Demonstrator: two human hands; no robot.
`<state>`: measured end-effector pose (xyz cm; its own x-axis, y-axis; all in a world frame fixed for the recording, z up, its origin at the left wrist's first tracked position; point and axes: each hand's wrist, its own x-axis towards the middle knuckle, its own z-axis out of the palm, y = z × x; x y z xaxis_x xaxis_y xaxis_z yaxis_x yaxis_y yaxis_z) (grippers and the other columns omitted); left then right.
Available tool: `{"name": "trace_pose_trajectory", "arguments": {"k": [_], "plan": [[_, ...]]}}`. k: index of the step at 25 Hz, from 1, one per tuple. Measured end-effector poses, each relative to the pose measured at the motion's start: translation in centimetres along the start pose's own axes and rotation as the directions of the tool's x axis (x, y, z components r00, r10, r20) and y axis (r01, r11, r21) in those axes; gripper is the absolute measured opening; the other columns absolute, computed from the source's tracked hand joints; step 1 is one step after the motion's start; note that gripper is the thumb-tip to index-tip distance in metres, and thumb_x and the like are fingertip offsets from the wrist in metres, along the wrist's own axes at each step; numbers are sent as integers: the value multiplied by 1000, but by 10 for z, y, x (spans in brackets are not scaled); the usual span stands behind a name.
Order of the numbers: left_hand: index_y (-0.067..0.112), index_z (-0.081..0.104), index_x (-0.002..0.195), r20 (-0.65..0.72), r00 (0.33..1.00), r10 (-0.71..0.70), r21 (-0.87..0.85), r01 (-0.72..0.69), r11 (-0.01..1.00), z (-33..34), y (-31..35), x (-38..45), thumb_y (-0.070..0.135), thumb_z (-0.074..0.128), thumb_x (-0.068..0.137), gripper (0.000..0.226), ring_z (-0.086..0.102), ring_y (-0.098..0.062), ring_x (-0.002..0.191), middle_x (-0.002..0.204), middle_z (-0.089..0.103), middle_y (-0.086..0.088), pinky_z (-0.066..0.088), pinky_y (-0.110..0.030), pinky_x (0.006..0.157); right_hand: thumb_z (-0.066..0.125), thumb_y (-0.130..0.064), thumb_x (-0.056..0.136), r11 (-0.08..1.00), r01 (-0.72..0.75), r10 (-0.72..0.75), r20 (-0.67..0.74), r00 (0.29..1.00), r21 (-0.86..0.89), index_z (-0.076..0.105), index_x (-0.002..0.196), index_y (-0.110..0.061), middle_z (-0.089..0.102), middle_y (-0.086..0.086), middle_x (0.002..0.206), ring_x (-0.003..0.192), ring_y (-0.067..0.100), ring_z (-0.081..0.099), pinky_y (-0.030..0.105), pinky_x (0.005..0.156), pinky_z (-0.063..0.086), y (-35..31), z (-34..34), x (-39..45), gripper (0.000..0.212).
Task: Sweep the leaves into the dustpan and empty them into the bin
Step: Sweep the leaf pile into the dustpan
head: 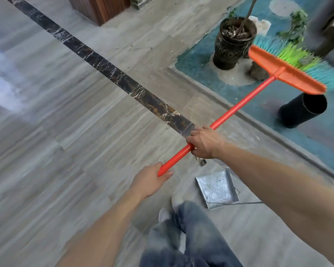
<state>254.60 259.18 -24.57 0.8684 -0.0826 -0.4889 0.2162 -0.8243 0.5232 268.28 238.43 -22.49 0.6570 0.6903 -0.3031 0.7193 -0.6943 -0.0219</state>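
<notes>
An orange broom [239,106] with green and blue bristles is held up off the floor, its head at the upper right above a black bin [304,110] that lies tilted on the blue ground. My right hand [202,143] grips the orange handle at its middle. My left hand [152,180] grips the handle's near end. A grey metal dustpan [217,188] lies flat on the stone floor below my right hand, beside my feet. No loose leaves show on the floor.
A dark plant pot [233,43] with dry leaves inside stands on the blue patch past a low stone kerb [258,120]. A small green plant [297,26] grows behind the broom head. A wooden box [98,8] stands at the top. A dark marble strip [104,68] crosses the floor.
</notes>
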Motion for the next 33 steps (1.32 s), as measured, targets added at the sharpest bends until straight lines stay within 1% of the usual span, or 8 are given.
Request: {"name": "trace_pose_trajectory", "arguments": {"k": [7,12,16,20,23,27,31,33], "plan": [[27,53,80,-102,984,-143,-49,139,989,83,70,-12,64,44,88,39,65,-24,73,71,61,1,50,-35,65,63,-29,79,946,-250,275,-103,956,207,68,105,-22,62,4,113,115,31,52,43,97,39,32,47,-79,26],[25,59,87,-87,951,-298,-19,297,955,147,126,47,64,41,86,44,67,-31,82,81,68,-6,54,-37,71,62,-35,82,543,-670,696,173,696,506,36,143,-25,33,5,150,138,29,28,48,109,31,107,116,-179,67],[22,65,98,-58,896,-440,-35,438,898,180,149,85,57,45,88,42,66,-35,94,96,70,-13,51,-36,76,66,-52,80,165,-860,657,596,462,484,14,152,-26,31,13,154,139,35,31,47,109,34,159,192,-267,93],[14,67,104,-98,848,-521,28,525,850,206,127,124,53,46,90,46,65,-36,96,103,68,-18,50,-37,82,73,-45,79,-98,-783,361,755,548,615,25,150,-24,52,8,140,127,27,50,34,102,38,149,239,-258,88],[9,67,103,-61,826,-560,19,562,827,225,110,154,50,46,92,47,64,-36,91,96,68,-17,50,-36,78,61,-38,91,-193,-721,398,724,563,666,55,129,-19,70,5,102,97,16,63,19,83,44,127,265,-229,43],[6,68,96,-29,801,-598,-36,597,801,248,91,187,46,45,92,47,66,-34,76,77,66,-13,52,-33,73,38,-44,99,-83,-685,576,596,559,724,49,61,-12,49,-1,56,56,14,46,30,52,33,112,266,-181,51],[-4,65,108,3,807,-590,-6,590,807,257,76,209,42,45,96,52,68,-38,87,99,69,-25,50,-34,74,43,-33,99,-39,-587,677,454,580,808,32,49,-13,36,2,47,46,18,35,30,48,27,127,251,-125,54],[-6,64,107,34,803,-595,-24,596,803,255,73,214,42,45,96,52,64,-33,67,85,64,-21,46,-31,64,44,-27,97,-20,-575,698,423,577,818,31,49,-12,34,3,47,44,18,32,30,44,23,139,247,-112,52]]}}
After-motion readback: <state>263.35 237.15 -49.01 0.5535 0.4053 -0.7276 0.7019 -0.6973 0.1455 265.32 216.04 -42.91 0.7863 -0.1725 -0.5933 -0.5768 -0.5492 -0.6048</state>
